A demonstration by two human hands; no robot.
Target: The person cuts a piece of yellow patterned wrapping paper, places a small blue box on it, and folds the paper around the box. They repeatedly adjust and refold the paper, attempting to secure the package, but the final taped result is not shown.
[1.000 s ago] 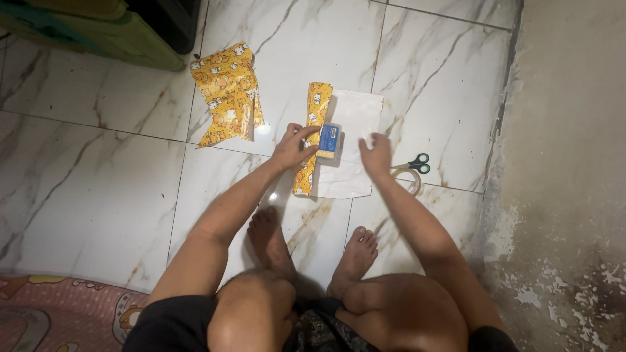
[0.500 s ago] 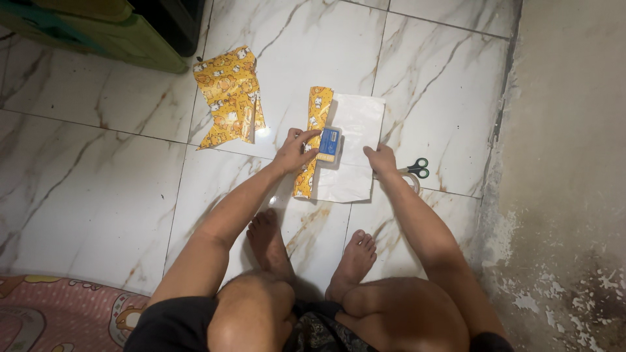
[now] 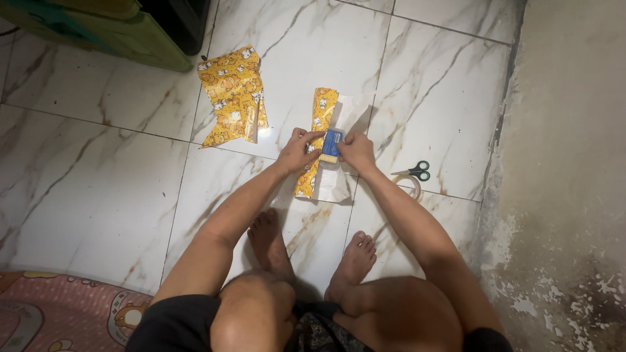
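Your right hand [image 3: 355, 151] has come in, folding the paper [image 3: 334, 186] over the box [image 3: 331, 145], which lies lengthwise between both grips, left hand [image 3: 297, 151] pinching its other edge, equally near.

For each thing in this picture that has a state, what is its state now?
Small blue box: lying on the sheet, pinched between both hands.
Wrapping sheet: right side folded up against the box.
Spare yellow paper: crumpled, apart.
Scissors: shut, on the floor.
Left hand: on the box.
Right hand: pressing the sheet.
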